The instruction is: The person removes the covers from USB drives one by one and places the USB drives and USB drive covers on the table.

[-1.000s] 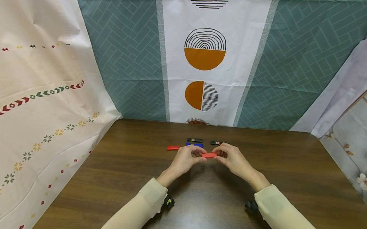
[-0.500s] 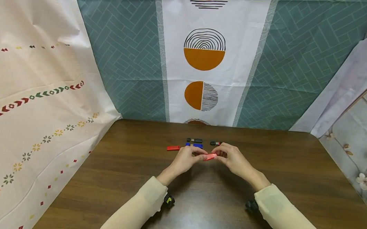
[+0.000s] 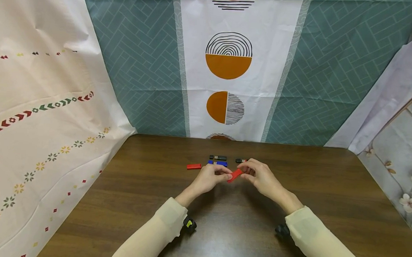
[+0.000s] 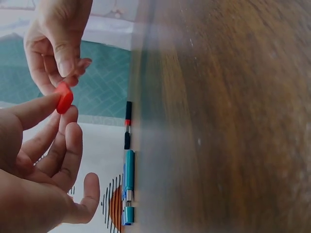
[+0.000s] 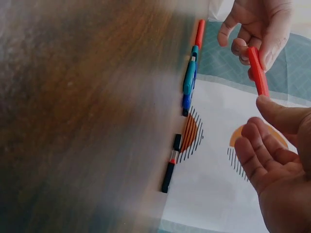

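Observation:
A small flat red USB stick (image 3: 236, 175) is held above the table between both hands; no metal plug shows on it. My left hand (image 3: 207, 179) pinches its near left end between thumb and fingertips, the other fingers loosely bent. At the opposite end my right hand (image 3: 259, 179) holds it with thumb and fingertips, clearly so in the right wrist view, where the red stick (image 5: 258, 72) spans both hands. Just beyond the left hand lies a blue USB stick (image 3: 222, 164), its cap off. A teal USB stick (image 4: 129, 170) shows in the wrist views, hidden from the head view.
Behind lies a black USB stick (image 3: 221, 158) with its cap apart. A black-and-red USB stick (image 5: 168, 176) is partly behind the right hand in the head view. Another red stick (image 3: 194, 166) rests to the left on the brown wooden table (image 3: 136, 194). Patterned cloth (image 3: 153, 63) hangs behind.
The red USB stick has swung from level to slanting, its right end up and its left end lower, showing its broad face. Both hands have stayed nearly in place.

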Demonstrator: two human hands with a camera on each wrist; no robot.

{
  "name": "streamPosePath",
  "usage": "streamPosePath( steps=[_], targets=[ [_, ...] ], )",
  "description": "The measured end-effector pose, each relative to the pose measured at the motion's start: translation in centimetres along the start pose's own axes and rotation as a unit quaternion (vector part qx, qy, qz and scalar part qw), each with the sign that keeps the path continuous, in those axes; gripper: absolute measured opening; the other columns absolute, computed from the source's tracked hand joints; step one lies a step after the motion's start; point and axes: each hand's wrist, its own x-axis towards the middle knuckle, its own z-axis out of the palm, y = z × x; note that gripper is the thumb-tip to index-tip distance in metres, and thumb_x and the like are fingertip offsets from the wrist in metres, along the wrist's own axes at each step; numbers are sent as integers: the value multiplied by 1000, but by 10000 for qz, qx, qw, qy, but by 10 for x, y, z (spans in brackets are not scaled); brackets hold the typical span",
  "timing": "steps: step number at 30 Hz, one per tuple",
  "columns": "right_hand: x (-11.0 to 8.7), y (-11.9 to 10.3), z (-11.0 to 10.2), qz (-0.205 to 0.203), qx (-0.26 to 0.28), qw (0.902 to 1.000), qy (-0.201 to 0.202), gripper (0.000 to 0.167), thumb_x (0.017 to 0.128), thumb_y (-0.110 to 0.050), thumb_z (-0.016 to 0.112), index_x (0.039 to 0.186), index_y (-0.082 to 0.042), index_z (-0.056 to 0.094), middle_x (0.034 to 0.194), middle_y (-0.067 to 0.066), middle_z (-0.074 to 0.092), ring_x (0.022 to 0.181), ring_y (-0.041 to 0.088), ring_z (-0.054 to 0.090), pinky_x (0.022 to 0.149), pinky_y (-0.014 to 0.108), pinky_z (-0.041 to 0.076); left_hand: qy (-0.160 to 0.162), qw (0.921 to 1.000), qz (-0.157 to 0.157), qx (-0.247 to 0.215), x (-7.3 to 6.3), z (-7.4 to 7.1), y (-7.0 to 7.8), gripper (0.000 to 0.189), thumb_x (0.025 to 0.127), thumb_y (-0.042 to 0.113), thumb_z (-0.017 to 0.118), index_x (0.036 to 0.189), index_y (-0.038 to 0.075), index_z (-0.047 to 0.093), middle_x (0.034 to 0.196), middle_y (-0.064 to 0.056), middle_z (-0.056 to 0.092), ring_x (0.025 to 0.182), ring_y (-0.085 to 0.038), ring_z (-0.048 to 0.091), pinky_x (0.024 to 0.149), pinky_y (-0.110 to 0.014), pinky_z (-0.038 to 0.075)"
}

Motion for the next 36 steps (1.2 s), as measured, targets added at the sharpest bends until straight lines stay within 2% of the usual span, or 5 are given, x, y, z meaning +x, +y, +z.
streamPosePath(
  steps=[4, 13, 22, 29, 36],
  targets=[
    [-2, 1, -1, 121, -114, 9998, 150, 30, 87, 6, 79, 116, -1, 73, 95, 4, 64, 83, 17, 58, 72, 27, 50, 106, 9998, -79, -114, 0, 0, 0, 18, 100, 24, 73, 111, 12, 80, 99, 2, 75, 89, -10, 65, 77, -30, 54],
    [-3, 2, -2, 308, -111, 9993, 205, 26, 88, 4, 80, 112, -1, 74, 91, 0, 63, 80, 16, 57, 70, 26, 49, 240, 9996, -122, -22, 1, 2, 0, 17, 99, 23, 74, 111, 11, 80, 99, 1, 74, 87, -10, 65, 75, -29, 54],
    [-3, 2, -1, 1058, 440, 9933, 143, 19, 96, -12, 76, 112, -1, 76, 102, 5, 71, 83, 18, 61, 71, 28, 52, 371, 9992, -162, 1, 2, 4, 0, 19, 99, 26, 75, 111, 13, 79, 94, 2, 76, 86, -13, 69, 75, -31, 55],
    [-2, 1, 1, 1162, 436, 9922, 76, 18, 97, -14, 75, 110, -2, 77, 103, 6, 72, 85, 19, 63, 74, 30, 54, 369, 9991, -194, -51, 2, 4, 0, 19, 99, 29, 75, 110, 14, 79, 94, 1, 78, 90, -19, 73, 79, -35, 57],
    [0, -3, 3, 1175, 412, 9922, 90, 16, 96, -14, 77, 108, -3, 77, 102, 6, 72, 84, 19, 63, 74, 31, 54, 305, 9991, -248, -137, 1, 4, 1, 19, 98, 30, 75, 109, 15, 78, 93, 2, 79, 91, -17, 74, 81, -37, 57]
  ],
)
